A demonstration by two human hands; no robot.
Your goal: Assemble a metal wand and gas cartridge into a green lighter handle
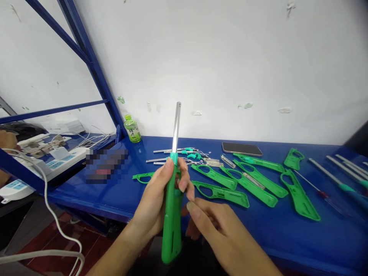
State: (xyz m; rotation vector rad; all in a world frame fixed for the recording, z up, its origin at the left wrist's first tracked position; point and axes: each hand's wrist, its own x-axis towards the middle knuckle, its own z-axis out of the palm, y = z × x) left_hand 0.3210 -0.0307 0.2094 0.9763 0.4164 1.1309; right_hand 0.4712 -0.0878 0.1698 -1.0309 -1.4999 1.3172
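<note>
My left hand (pixel 161 199) is wrapped round a green plastic lighter body (pixel 171 226) with a long silver metal tube (pixel 176 126) pointing up from its top. It holds the piece upright in front of me. My right hand (pixel 212 224) sits just to the right of it, fingers curled, thumb tip close to the green body. What the right fingers hold, if anything, is hidden. Both hands hover over the near edge of the blue table (pixel 258 237).
Several green handle shells (pixel 221 193) lie across the table, with metal tubes (pixel 161 160) behind them and more tubes (pixel 342 186) at right. A dark phone (pixel 241 148) and a green bottle (pixel 132 129) stand near the wall. Power strips (pixel 54 163) and cables lie at left.
</note>
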